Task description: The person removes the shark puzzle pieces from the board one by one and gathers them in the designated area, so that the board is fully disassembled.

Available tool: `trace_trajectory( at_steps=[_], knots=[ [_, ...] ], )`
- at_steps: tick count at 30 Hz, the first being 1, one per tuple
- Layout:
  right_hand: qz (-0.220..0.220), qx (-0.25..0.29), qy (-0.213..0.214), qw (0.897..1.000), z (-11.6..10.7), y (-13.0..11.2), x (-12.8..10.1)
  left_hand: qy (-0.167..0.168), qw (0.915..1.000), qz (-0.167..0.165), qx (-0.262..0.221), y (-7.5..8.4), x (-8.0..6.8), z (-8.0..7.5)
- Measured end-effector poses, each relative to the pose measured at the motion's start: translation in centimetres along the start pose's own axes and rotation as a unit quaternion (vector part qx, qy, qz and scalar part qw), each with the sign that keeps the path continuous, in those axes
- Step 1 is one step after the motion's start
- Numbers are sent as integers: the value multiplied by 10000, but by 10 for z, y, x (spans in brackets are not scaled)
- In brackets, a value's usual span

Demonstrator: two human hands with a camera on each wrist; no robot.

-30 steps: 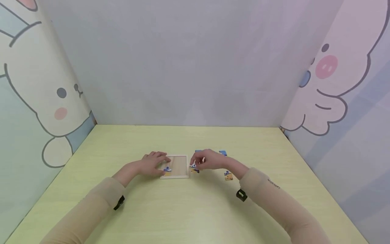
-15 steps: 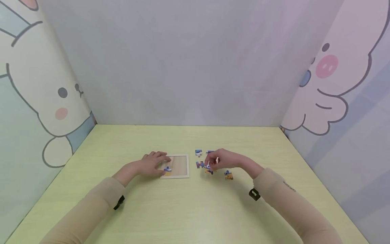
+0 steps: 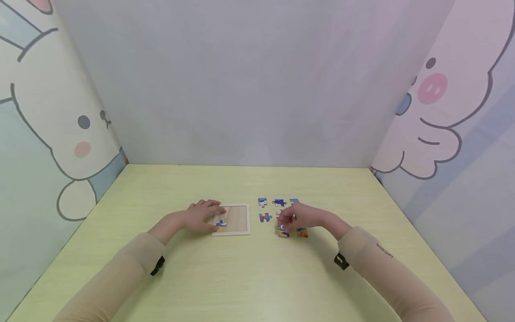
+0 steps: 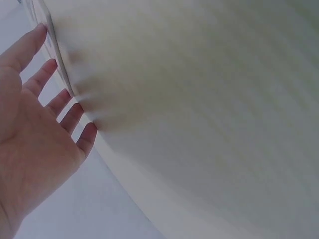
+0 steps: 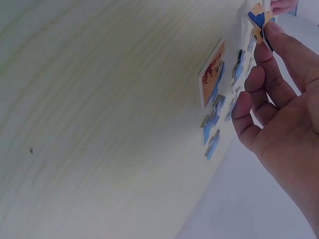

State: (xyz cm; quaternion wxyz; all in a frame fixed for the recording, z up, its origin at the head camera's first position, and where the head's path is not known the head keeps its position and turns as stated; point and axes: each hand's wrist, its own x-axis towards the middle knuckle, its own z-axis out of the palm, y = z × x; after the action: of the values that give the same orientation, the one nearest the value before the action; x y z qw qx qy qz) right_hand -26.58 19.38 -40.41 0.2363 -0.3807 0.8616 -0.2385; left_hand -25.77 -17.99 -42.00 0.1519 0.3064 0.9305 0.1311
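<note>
My left hand (image 3: 200, 216) lies with fingers spread at the left side of a shallow wooden puzzle tray (image 3: 248, 220); in the left wrist view its thumb touches the tray's rim. One blue and yellow jigsaw piece (image 3: 221, 225) sits in the tray's lower left corner. Right of the tray, my right hand (image 3: 301, 216) pinches another jigsaw piece (image 5: 257, 18), blue and orange-yellow, between thumb and index finger, low over the table among loose pieces. Part of that piece is hidden by the fingers in the head view.
Several loose jigsaw pieces lie right of the tray, among them a white and blue one (image 3: 262, 202), a dark blue one (image 3: 279, 202), a red and blue one (image 3: 265, 218) and an orange one (image 3: 303, 233). Cloth walls (image 3: 249, 89) border the table (image 3: 241, 277).
From the tray's right edge, my right hand has moved right to the loose pieces, still pinching the jigsaw piece. My left hand has stayed in place.
</note>
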Motion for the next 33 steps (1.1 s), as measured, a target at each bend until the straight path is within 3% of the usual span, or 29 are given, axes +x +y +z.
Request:
trace_trajectory(
  at_steps=[8, 15, 33],
  knots=[
    [199, -53, -7, 9998, 6, 7, 1, -252, 9996, -43, -87, -4, 1, -3],
    [167, -138, 167, 9996, 6, 7, 2, -199, 9995, 5, -235, -4, 0, -2],
    [-266, -230, 835, 9959, -10, -33, 19, -143, 9999, 21, -62, -7, 1, -1]
  ],
)
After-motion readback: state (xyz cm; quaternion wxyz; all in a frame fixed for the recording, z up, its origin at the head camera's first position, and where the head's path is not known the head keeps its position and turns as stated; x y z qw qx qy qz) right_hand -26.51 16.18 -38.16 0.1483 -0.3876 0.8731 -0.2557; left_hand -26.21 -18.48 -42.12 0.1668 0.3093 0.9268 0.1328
